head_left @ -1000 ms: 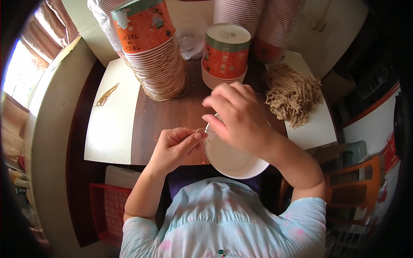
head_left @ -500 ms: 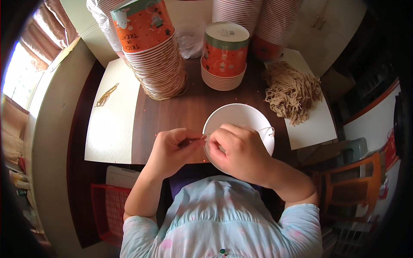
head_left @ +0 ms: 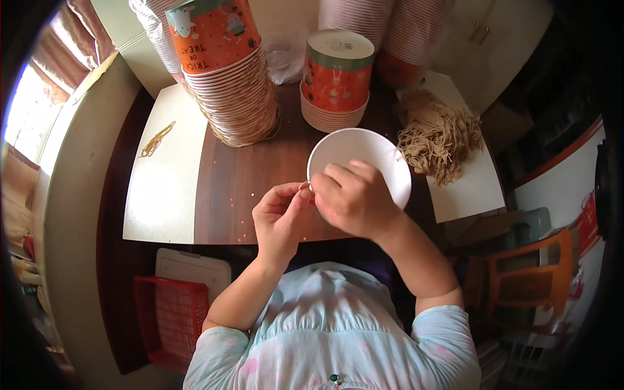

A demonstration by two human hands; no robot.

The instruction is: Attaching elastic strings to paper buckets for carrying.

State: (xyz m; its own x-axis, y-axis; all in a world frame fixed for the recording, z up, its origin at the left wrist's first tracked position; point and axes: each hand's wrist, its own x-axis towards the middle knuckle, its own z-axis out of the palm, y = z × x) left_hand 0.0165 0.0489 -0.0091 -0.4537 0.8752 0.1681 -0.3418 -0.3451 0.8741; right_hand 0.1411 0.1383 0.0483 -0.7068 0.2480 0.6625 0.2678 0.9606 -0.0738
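Note:
A paper bucket (head_left: 364,146) with a white inside lies in front of me, its opening facing up towards me. At its left rim my left hand (head_left: 278,208) is closed, thumb and fingertips pinching a thin tan cord (head_left: 307,185). My right hand (head_left: 354,198) reaches over the opening, fingers curled around the cord close to the left hand; its fingertips are partly hidden. Another bit of cord (head_left: 398,155) shows at the bucket's right rim.
Behind stand a tall stack of orange printed buckets with cords (head_left: 237,97), a shorter upside-down stack (head_left: 337,84) and more stacks at the back. A tan cord heap (head_left: 439,136) lies at right, a few loose cords (head_left: 157,140) at left. A red basket (head_left: 172,322) stands below the table.
The bucket has moved farther from me, up onto the table. Both hands have gone with it, staying together at its left rim.

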